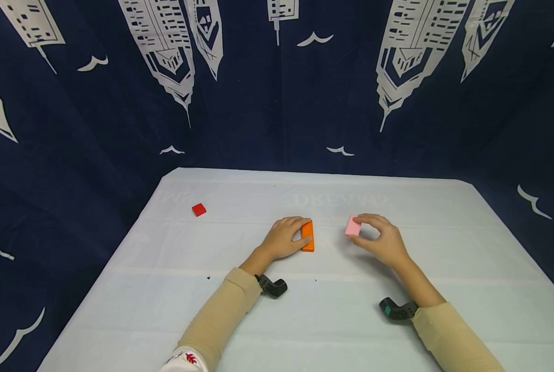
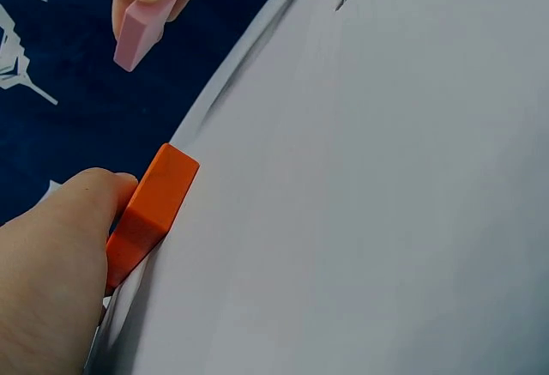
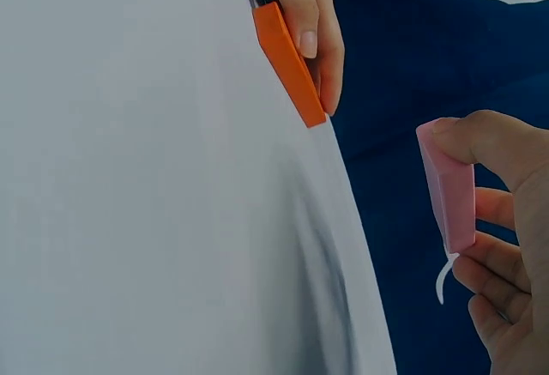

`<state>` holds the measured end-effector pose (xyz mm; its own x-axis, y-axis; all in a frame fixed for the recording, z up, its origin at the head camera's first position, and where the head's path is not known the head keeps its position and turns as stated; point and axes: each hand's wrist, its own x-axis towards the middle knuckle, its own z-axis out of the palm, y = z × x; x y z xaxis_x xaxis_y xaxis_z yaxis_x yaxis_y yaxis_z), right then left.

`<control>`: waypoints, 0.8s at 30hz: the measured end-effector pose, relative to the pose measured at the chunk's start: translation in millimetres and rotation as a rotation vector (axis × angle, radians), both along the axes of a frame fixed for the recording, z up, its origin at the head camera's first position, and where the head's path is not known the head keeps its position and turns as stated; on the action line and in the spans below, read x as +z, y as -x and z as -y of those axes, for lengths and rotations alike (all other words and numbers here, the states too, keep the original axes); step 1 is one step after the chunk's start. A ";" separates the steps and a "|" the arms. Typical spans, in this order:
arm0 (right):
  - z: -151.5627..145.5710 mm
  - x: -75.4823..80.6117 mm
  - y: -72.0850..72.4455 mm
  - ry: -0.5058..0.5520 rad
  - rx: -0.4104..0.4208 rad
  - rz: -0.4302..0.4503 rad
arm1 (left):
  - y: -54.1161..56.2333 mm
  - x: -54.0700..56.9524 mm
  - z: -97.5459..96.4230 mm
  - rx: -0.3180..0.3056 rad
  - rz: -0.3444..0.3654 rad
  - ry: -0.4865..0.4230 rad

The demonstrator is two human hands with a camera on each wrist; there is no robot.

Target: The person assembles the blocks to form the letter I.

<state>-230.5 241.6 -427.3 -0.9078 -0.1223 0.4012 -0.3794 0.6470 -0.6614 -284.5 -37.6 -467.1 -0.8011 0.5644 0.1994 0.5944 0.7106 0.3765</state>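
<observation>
Near the middle of the table, my left hand [image 1: 283,238] holds an orange rectangular block [image 1: 308,243] between thumb and fingers. In the left wrist view the orange block [image 2: 154,212] stands on edge beside the thumb. To its right, my right hand [image 1: 383,240] pinches a pink rectangular block [image 1: 353,226] by its ends, thumb at one end and fingers at the other. A shadow below suggests the pink block is off the table. In the right wrist view the pink block [image 3: 450,186] is apart from the orange block [image 3: 290,66].
A small red block [image 1: 199,209] lies on the white-covered table [image 1: 165,310] at the far left. Small dark specks dot the cloth. Behind the table hangs a dark blue curtain [image 1: 277,129] with white building prints. Each wrist wears a black camera band.
</observation>
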 end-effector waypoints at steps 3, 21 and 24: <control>4.1 1.7 -3.2 -0.004 0.011 0.006 | -0.5 -0.2 0.0 0.001 0.000 -0.004; 28.2 2.5 -12.3 0.018 0.084 -0.027 | -0.4 1.1 -0.5 0.005 -0.005 0.006; 32.2 2.9 -12.3 0.020 0.104 -0.037 | -0.4 1.3 -0.3 0.005 -0.007 0.000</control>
